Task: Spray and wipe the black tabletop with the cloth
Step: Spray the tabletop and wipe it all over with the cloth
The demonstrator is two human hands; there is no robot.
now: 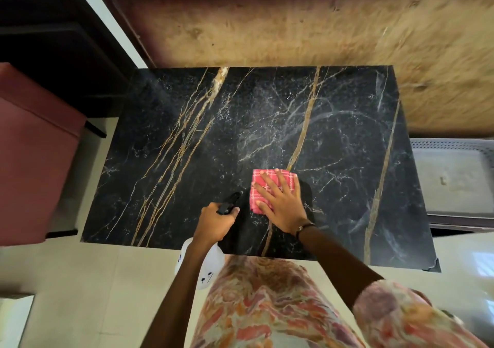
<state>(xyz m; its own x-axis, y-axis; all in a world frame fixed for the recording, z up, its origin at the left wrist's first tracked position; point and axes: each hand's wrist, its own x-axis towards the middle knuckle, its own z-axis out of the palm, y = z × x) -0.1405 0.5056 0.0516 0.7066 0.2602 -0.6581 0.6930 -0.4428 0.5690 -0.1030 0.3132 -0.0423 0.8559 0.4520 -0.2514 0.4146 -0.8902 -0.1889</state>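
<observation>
Right hand (279, 200) lies flat, fingers spread, pressing a pink checked cloth (264, 187) onto the black table (187, 147). Left hand (216, 223), fingers clenched, apparently grips a spray bottle (207, 264).

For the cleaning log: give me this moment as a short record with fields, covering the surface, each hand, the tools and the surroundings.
surface: black tabletop, marble-look with gold and white veins
left hand: left hand gripping the spray bottle by its black trigger head, at the near edge
right hand: right hand pressed flat on the cloth, fingers spread
cloth: pink checked, folded, lying on the tabletop near the middle front
wipe marks: faint smears on the right half
wrist: dark bracelet on the right wrist
surroundings: reddish stool left of the table
</observation>
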